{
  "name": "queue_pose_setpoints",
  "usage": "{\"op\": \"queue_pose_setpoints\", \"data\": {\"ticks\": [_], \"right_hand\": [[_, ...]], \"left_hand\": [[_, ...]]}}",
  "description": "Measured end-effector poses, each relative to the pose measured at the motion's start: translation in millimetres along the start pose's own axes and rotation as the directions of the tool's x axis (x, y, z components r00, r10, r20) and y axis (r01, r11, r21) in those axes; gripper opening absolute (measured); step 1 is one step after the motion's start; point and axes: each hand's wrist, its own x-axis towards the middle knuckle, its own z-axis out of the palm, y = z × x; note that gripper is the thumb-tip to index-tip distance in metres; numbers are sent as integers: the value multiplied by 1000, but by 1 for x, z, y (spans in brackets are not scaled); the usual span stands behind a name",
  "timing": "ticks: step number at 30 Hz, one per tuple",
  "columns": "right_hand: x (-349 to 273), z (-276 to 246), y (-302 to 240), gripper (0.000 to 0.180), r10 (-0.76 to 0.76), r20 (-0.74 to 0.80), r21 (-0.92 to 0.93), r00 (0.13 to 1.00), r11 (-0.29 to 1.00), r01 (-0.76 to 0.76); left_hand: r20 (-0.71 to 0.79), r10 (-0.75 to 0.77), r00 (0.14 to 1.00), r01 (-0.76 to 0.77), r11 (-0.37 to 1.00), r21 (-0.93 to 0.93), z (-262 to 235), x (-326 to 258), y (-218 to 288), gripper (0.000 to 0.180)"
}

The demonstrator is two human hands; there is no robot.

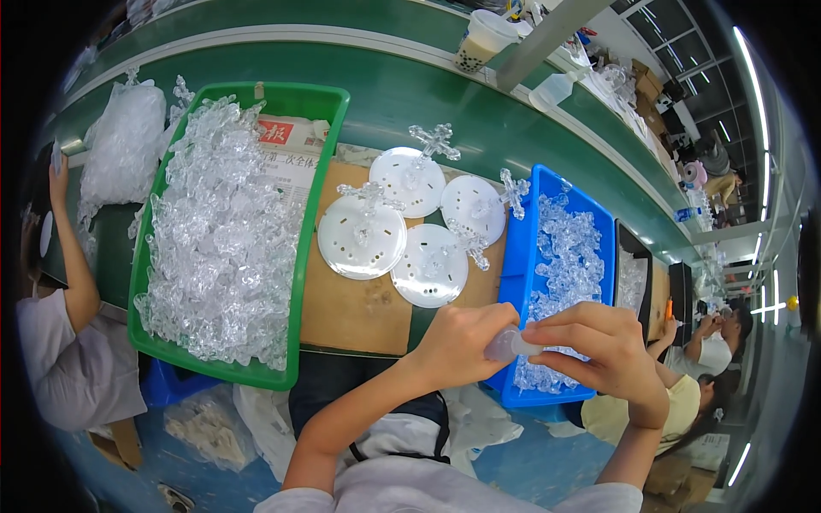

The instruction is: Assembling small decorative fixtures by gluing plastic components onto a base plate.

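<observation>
Fingers of the left hand (466,338) are clamped around a small translucent bottle (505,344); the thumb and fingertips of the right hand (605,346) pinch its narrow end (530,346), whether cap or nozzle cannot be told. The bottle is held in front of the near left part of a blue bin (516,265) filled with clear plastic pieces. Farther left, four white perforated discs (355,256), bearing clear branched plastic ornaments (436,141), rest on a brown board (363,316); at far left stands a heaped green tray (329,98). Possible faults: too hard a left-hand squeeze could expel any contents if the narrow end is open; a slack grip under twisting could drop the bottle into the bin; a sweeping left forearm could catch an ornament and shift its disc.
</observation>
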Motion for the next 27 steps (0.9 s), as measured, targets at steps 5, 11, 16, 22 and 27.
{"op": "queue_pose_setpoints", "data": {"ticks": [5, 11, 16, 22, 27], "right_hand": [[-1, 2, -3, 26, 39, 1, -58, 999, 998, -39], [-1, 3, -6, 25, 109, 5, -111, 994, 988, -107], [-1, 3, -9, 31, 141, 64, -243, 988, 962, -122], [4, -1, -5, 34, 120, 6, -53, 993, 991, -120], [-2, -3, 11, 32, -42, 59, 49, 997, 998, 39]], "left_hand": [[-6, -4, 1000, 4, 999, 42, -1, -1, 0, 29], [-9, 10, 1000, -10, 1000, 0, 2, -1, 3, 29], [1, -5, 1000, 5, 1000, 10, 4, -5, 2, 28], [-14, 11, 1000, -11, 1000, -10, 5, -5, 3, 30], [24, 7, 1000, -7, 1000, -17, 3, -4, 6, 30]]}}
